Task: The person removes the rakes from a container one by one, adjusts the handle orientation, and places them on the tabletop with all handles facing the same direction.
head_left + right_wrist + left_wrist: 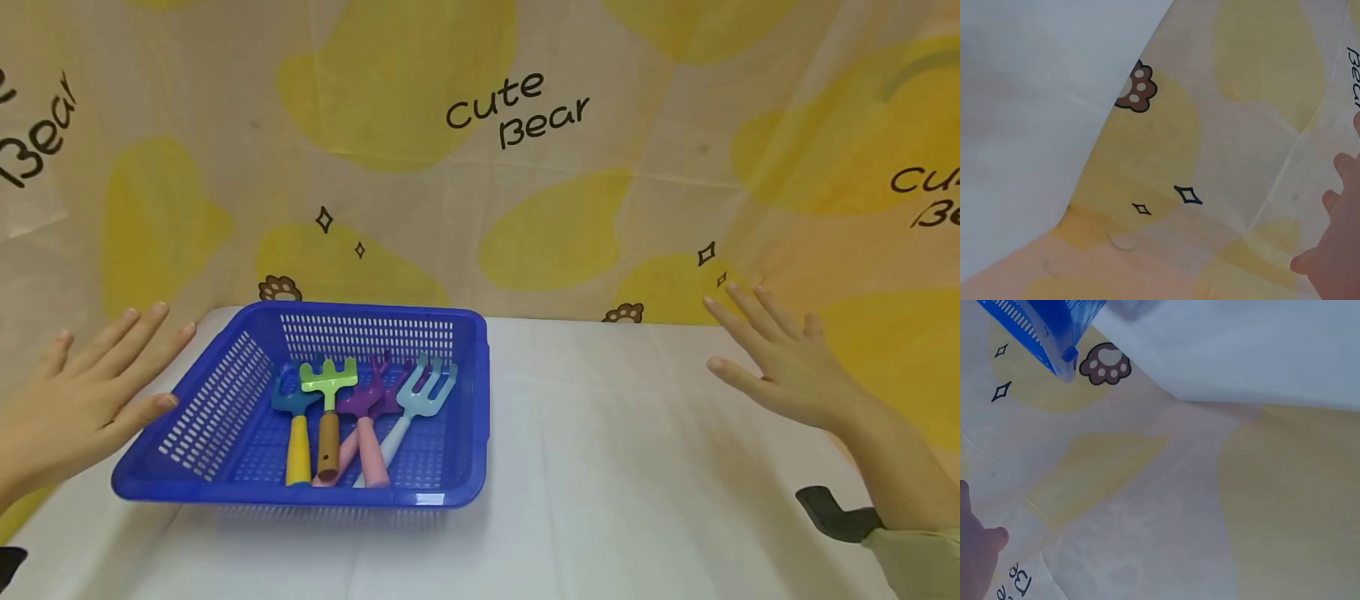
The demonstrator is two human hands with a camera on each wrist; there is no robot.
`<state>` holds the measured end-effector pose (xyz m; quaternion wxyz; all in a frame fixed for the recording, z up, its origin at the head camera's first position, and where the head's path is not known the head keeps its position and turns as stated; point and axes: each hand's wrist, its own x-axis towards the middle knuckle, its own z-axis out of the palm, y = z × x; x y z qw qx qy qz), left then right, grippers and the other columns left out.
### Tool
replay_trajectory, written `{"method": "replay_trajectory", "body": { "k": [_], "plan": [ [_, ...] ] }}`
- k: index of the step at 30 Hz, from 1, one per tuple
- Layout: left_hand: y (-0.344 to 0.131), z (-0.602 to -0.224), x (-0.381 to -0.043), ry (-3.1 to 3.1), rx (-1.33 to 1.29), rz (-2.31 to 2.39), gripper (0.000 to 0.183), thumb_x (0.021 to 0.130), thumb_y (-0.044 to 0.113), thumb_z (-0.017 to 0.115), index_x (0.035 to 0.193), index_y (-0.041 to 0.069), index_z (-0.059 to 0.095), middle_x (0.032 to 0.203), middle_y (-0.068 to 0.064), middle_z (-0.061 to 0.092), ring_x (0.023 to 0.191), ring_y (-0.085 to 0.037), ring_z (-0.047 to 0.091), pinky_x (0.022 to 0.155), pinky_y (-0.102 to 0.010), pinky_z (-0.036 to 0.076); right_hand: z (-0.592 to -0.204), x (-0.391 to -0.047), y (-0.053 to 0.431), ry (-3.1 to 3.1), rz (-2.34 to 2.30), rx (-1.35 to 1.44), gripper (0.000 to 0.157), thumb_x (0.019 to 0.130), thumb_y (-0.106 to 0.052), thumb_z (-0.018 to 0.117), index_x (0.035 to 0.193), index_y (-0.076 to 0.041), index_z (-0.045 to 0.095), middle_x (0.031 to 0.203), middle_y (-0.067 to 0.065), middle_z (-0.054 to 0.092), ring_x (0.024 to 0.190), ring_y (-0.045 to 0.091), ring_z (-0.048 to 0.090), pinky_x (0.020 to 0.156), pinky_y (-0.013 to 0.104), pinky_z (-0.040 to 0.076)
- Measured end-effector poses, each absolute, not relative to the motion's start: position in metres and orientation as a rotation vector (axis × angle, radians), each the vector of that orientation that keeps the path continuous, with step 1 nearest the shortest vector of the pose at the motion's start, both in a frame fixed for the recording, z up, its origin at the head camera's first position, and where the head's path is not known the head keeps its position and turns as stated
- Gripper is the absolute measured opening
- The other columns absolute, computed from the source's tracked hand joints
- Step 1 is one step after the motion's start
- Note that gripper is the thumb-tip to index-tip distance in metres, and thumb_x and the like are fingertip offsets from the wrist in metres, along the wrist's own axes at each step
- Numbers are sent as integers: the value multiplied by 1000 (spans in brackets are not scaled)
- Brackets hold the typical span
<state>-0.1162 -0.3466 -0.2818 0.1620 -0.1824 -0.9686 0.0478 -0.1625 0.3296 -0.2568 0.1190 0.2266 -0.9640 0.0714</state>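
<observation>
Spread fingers and an empty grasp mark my left hand (pixel 105 392), raised just left of a blue plastic basket (pixel 300 495). Whether its thumb touches the basket's rim I cannot tell. My right hand (pixel 787 367) hovers at the far right, fingers straight and apart, holding nothing. Inside the basket lie several toy garden forks: a blue one with a yellow handle (pixel 298 450), a green one with a brown handle (pixel 328 433), purple ones with pink handles (pixel 372 454), and a light blue one (pixel 422 396). Some overlap, so parts of the purple ones are hidden.
A white table (pixel 600 467) carries the basket on its left half. Behind it hangs a cream and yellow curtain (pixel 555 225) with printed words and paw marks. Dark straps (pixel 836 514) show near the wrists.
</observation>
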Motion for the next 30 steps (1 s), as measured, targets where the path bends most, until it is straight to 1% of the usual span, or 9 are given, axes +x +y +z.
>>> {"method": "replay_trajectory", "body": {
  "k": [5, 9, 12, 15, 18, 21, 23, 26, 30],
  "plan": [
    [-343, -283, -119, -2777, -528, 162, 77, 93, 52, 45, 150, 29, -2, 155, -3, -13, 139, -22, -19, 104, -56, -19, -255, -166, 326, -2811, 209, 671, 71, 92, -34, 55, 150, -27, 14, 157, 3, 1, 141, 32, -5, 97, 67, -19],
    [-343, -283, -123, -2703, -629, 129, 66, 92, 47, 50, 148, 21, 26, 150, -20, 22, 137, -41, 12, 108, -58, -8, -251, -169, 321, -2793, 288, 699, 66, 93, -31, 56, 149, -24, 22, 154, 11, 14, 138, 41, 9, 99, 71, -9],
    [-345, -281, -127, -2600, -697, 102, 58, 94, 56, 34, 127, 12, 52, 125, -23, 50, 116, -43, 39, 109, -60, 1, -246, -170, 315, -2818, 457, 729, 61, 92, -26, 59, 146, -19, 31, 147, 15, 29, 132, 44, 23, 101, 70, 10],
    [-344, -281, -130, -2552, -683, 99, 78, 86, 64, 12, 108, 7, 61, 110, -24, 57, 105, -43, 43, 108, -62, 9, -241, -170, 308, -2867, 607, 727, 56, 93, -25, 59, 143, -15, 37, 142, 14, 38, 129, 41, 31, 97, 64, 26],
    [-342, -282, -130, -2581, -623, 90, 54, 90, 53, 45, 104, 5, 64, 105, -23, 60, 100, -43, 48, 98, -63, 28, -238, -171, 303, -2905, 662, 717, 54, 94, -26, 57, 142, -16, 38, 140, 12, 42, 125, 35, 38, 91, 61, 34],
    [-341, -284, -131, -2623, -578, 53, 37, 73, 20, 77, 103, 3, 65, 101, -22, 62, 90, -43, 56, 79, -59, 44, -238, -174, 301, -2916, 751, 713, 51, 94, -23, 57, 141, -17, 40, 134, 8, 47, 117, 23, 45, 89, 49, 40],
    [-341, -286, -132, -2657, -546, 9, 45, 62, 6, 81, 104, 2, 65, 100, -24, 63, 86, -44, 59, 72, -59, 47, -237, -176, 301, -2922, 843, 701, 49, 94, -21, 57, 140, -18, 42, 129, 4, 51, 110, 13, 48, 86, 37, 44],
    [-346, -291, -134, -2690, -500, -68, 45, 64, 5, 80, 106, 0, 64, 100, -27, 63, 87, -46, 59, 72, -60, 47, -236, -180, 299, -2933, 967, 667, 44, 94, -21, 57, 137, -19, 46, 123, -4, 55, 104, 1, 51, 80, 20, 44],
    [-356, -296, -138, -2777, -375, -225, 45, 71, 7, 78, 109, -5, 59, 102, -32, 59, 86, -50, 56, 67, -60, 48, -234, -184, 289, -2911, 1100, 653, 40, 94, -19, 57, 133, -14, 50, 117, -6, 58, 102, 4, 54, 81, 17, 45]
  ]
}}
